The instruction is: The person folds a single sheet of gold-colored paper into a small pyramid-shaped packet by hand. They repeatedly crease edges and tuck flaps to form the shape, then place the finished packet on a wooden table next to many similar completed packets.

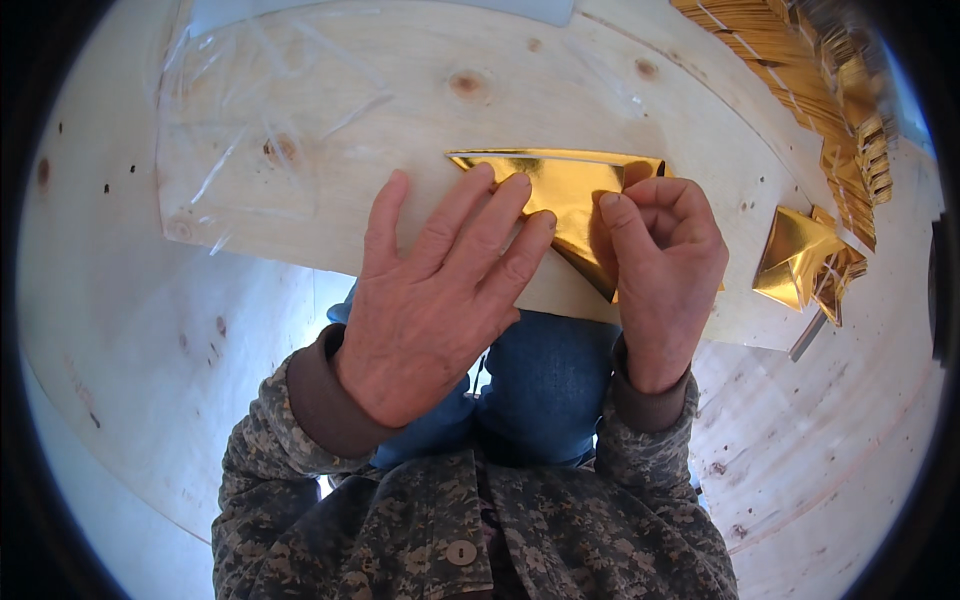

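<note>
A shiny gold foil sheet (pixel 570 200), folded into a pointed shape with a pale strip along its far edge, lies on the wooden board in front of me. My left hand (pixel 440 270) rests with its fingers spread, the fingertips pressing on the sheet's left part. At the sheet's right side, my right hand (pixel 665 260) is closed, thumb against curled fingers, pinching the foil there. My right fingers hide part of that end, so the exact fold under them cannot be made out.
The pale wooden board (pixel 400 120) has knots and clear plastic film (pixel 250 110) at its left. To the right lie folded gold foil pieces (pixel 800 260) beside a thin grey strip (pixel 808 337). A long stack of gold foil pieces (pixel 790 80) fills the far right.
</note>
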